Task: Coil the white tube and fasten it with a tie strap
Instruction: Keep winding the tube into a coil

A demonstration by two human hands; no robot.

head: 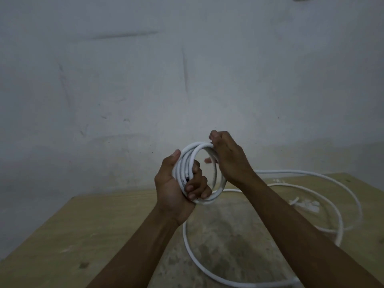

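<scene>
The white tube (188,159) is partly wound into a small coil of several loops, held up above the table. My left hand (178,188) grips the coil's left and lower side, with the fingers wrapped through the ring. At the coil's upper right, my right hand (228,156) is closed over the tube. The loose remainder of the tube (324,177) trails down behind my right forearm and lies in wide loops on the table. A small pale item (305,204), possibly the tie strap, rests inside those loops; it is too blurred to tell.
A light wooden table (72,235) with a worn grey patch in its middle spans the lower part of the view. Its far edge meets a scuffed whitish wall (145,80). One long run of tube curves near the front edge (197,260).
</scene>
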